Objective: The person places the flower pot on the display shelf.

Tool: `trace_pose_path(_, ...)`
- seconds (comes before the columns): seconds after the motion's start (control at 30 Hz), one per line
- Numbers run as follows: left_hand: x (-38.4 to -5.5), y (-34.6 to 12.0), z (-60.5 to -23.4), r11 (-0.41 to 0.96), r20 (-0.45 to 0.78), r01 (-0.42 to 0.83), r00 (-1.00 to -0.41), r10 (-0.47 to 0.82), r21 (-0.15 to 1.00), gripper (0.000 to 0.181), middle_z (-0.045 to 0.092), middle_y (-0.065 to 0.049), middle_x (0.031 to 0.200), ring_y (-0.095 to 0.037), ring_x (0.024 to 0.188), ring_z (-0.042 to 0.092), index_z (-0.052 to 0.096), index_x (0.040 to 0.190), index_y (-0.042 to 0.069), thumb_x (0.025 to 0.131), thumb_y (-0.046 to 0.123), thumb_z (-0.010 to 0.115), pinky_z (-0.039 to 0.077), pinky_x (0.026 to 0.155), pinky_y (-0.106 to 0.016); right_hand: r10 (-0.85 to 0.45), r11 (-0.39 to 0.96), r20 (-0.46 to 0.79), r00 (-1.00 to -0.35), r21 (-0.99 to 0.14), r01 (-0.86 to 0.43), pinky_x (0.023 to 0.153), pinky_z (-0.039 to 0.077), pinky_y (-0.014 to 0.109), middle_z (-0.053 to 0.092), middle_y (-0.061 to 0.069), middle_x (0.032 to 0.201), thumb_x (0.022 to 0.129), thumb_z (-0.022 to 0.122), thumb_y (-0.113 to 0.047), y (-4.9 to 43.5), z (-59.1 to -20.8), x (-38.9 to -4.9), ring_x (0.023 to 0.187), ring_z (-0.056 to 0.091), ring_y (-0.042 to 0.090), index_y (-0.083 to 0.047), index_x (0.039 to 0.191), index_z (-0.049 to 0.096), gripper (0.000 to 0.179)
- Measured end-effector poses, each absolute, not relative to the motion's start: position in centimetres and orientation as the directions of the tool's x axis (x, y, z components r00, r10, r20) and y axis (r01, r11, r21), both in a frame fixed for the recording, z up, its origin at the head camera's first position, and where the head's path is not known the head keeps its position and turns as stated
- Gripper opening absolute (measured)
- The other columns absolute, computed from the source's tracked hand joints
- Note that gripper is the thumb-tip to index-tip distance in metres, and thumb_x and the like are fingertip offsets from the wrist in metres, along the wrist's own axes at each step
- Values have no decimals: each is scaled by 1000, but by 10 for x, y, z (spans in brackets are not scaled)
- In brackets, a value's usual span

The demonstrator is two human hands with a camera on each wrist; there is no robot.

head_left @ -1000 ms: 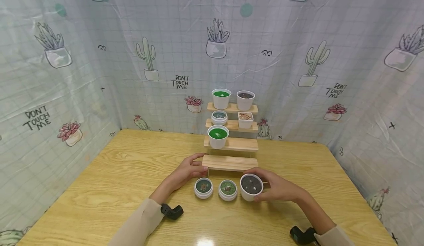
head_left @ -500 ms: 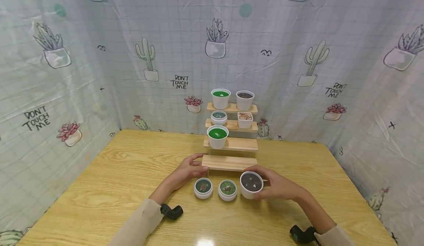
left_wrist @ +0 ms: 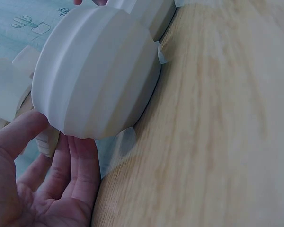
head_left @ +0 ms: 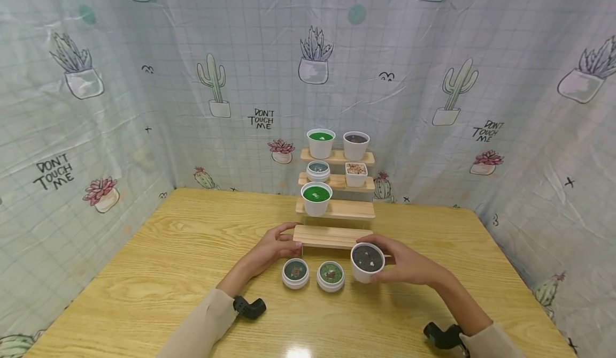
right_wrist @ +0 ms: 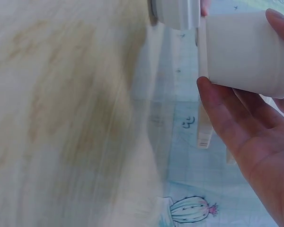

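A tiered wooden display stand (head_left: 337,236) with several steps stands at the table's middle. My left hand (head_left: 273,244) holds the left end of its lowest step, thumb in front and fingers behind. My right hand (head_left: 401,261) grips a white cup (head_left: 362,275) filled with something dark grey and speckled with pale bits. In the right wrist view this white cup (right_wrist: 248,52) is raised off the table, between thumb and fingers, close to the lowest step's right front. Two low, round white pots, one with dark teal filling (head_left: 295,283) and one with green filling (head_left: 330,284), sit before the stand.
Higher steps carry a green-filled cup (head_left: 316,208), a small round pot (head_left: 318,176), a square pot (head_left: 356,180), another green-filled cup (head_left: 321,149) and a dark-filled cup (head_left: 356,152). A cactus-print curtain (head_left: 231,144) encloses the wooden table (head_left: 192,251) at the back and sides.
My right hand has lifted the dark-filled cup and moved it slightly away from me and to the right, toward the lowest step. The left hand has stayed in place on the stand.
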State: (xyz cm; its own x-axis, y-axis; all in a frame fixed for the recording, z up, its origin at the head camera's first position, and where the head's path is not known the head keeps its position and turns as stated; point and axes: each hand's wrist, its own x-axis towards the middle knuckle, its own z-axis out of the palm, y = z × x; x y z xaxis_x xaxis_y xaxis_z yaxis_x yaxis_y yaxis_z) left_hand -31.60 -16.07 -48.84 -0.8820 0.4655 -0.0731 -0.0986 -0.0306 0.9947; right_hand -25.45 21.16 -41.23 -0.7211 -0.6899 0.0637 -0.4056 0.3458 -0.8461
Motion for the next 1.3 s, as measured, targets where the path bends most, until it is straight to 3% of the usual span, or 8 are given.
trace_pose_path(0.53,-316,-163,-490,-34,-72,-99,-884,462,994,79,71,-10,112,-17,95,72,29,160,6,96,14,74,62,89,-34,-690,346,99,-717,-825,-447,99,54,29,58,15,140,87,81,-16,200,-392,-269,122,60,17,-3,148,47,72)
trace_pose_path(1.0,-315,-161,-488,-30,-76,-102,-880,469,994,77,70,-12,119,-17,96,72,27,161,6,97,12,71,61,89,-33,-683,348,102,-723,-825,-445,104,53,42,58,11,143,87,83,-17,190,-378,-279,129,57,29,-14,149,48,71)
trace_pose_path(1.3,-314,-161,-487,-43,-73,-105,-882,466,994,77,71,-9,113,-16,95,72,28,161,6,97,10,72,62,88,-33,-668,366,100,-738,-819,-442,101,55,34,57,15,142,86,83,-16,188,-368,-290,126,57,30,-4,150,45,76)
